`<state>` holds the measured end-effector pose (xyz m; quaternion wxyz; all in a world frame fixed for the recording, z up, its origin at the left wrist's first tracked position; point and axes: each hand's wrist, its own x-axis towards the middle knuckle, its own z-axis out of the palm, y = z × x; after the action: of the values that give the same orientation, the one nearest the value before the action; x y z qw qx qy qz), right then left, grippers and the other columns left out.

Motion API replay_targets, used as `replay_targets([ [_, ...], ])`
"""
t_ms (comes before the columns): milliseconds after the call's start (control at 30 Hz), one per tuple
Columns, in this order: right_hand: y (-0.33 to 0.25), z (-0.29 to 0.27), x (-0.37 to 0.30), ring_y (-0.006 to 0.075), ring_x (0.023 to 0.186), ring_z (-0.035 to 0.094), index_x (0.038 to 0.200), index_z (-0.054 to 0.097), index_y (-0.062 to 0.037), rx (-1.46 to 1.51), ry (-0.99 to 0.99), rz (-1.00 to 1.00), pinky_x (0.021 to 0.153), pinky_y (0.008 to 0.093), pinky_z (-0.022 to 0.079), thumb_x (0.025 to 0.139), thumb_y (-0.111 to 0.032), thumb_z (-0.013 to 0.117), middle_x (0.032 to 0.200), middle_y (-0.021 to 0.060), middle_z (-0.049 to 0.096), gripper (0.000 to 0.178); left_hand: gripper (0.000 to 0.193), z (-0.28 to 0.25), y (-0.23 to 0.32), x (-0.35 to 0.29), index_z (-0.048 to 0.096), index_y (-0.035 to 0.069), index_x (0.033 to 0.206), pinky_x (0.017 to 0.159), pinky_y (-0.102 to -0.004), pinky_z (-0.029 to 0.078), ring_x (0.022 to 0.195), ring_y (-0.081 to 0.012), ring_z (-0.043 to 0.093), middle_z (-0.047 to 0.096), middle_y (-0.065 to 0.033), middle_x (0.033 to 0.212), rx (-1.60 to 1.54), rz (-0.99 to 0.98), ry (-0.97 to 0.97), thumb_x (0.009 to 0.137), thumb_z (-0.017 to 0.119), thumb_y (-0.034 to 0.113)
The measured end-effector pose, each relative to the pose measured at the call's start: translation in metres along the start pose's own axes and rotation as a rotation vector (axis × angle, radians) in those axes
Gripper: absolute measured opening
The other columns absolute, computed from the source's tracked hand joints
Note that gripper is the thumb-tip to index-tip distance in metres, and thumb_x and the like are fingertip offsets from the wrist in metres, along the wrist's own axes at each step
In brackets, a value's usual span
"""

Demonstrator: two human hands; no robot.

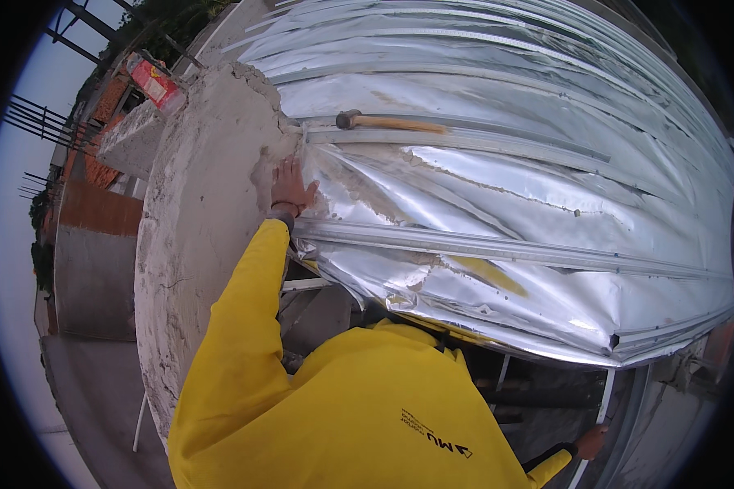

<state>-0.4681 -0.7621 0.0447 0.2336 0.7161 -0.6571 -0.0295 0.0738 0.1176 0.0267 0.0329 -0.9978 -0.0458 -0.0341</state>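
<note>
My left hand [292,187] lies flat with its fingers stretched out against the rough plastered wall [204,155], close to the wall's edge beside the foil. Down at the lower right, my right hand [591,442] is closed around a thin white bar [604,399] that slopes down from the foil's edge. Silver foil sheeting [481,191], wrinkled and dusty, spreads out ahead of me. Light metal battens [497,247] run across it. A hammer [404,124] with a wooden handle and dark head rests on one batten, beyond my left hand.
A red and white package [152,81] stands on a concrete block at the upper left. Past the wall, a lower grey wall [98,281] and orange tiled roofs show. Under the foil's near edge is a dark opening with beams. Bare rebar [45,118] sticks out at far left.
</note>
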Motion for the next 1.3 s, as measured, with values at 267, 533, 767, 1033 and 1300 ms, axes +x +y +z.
replay_targets([
  [267,-0.006,-0.016,-0.001,0.0412,0.095,0.068,0.105,0.074,-0.0074,0.137,-0.061,0.045,0.084,0.0594,0.049,0.098,-0.059,0.030,0.102,0.0182,0.072,0.068,0.055,-0.005,-0.029,0.142,0.040,0.004,0.146,0.122,-0.0499,0.008,0.149,-0.0322,0.019,0.029,-0.0145,0.158,0.703,0.269,-0.071,0.098,0.040,0.031],
  [533,0.004,-0.028,0.008,0.0420,0.108,0.063,0.112,0.071,-0.0061,0.152,-0.173,0.110,0.092,0.0570,0.046,0.095,-0.064,0.031,0.113,0.0223,0.068,0.073,0.045,0.007,-0.046,0.186,0.051,0.014,0.141,0.120,-0.0536,0.005,0.139,-0.0253,0.038,0.050,-0.0063,0.145,0.955,0.417,-0.433,0.102,0.033,0.029],
  [767,-0.001,-0.030,0.009,0.0428,0.117,0.058,0.120,0.066,-0.0018,0.217,-0.266,0.086,0.101,0.0573,0.041,0.094,-0.070,0.028,0.123,0.0223,0.065,0.082,0.040,0.015,-0.067,0.203,0.063,0.017,0.129,0.118,-0.0516,0.012,0.131,-0.0210,0.046,0.059,-0.0043,0.134,0.871,0.432,-0.378,0.102,0.037,0.031],
  [1033,0.011,-0.014,0.018,0.0451,0.110,0.061,0.115,0.070,-0.0048,0.166,-0.228,0.045,0.094,0.0565,0.045,0.095,-0.065,0.030,0.115,0.0220,0.068,0.075,0.039,-0.012,-0.048,0.225,0.063,0.027,0.130,0.120,-0.0483,0.008,0.133,-0.0178,0.046,0.061,-0.0001,0.135,0.985,0.450,-0.551,0.101,0.038,0.033],
  [1300,0.001,-0.017,0.007,0.0457,0.106,0.063,0.113,0.070,-0.0035,0.213,-0.191,0.065,0.093,0.0559,0.046,0.097,-0.064,0.027,0.111,0.0226,0.069,0.076,0.036,0.007,-0.067,0.225,0.068,0.024,0.123,0.112,-0.0417,0.023,0.125,-0.0152,0.053,0.066,-0.0003,0.127,0.948,0.408,-0.390,0.098,0.043,0.034],
])
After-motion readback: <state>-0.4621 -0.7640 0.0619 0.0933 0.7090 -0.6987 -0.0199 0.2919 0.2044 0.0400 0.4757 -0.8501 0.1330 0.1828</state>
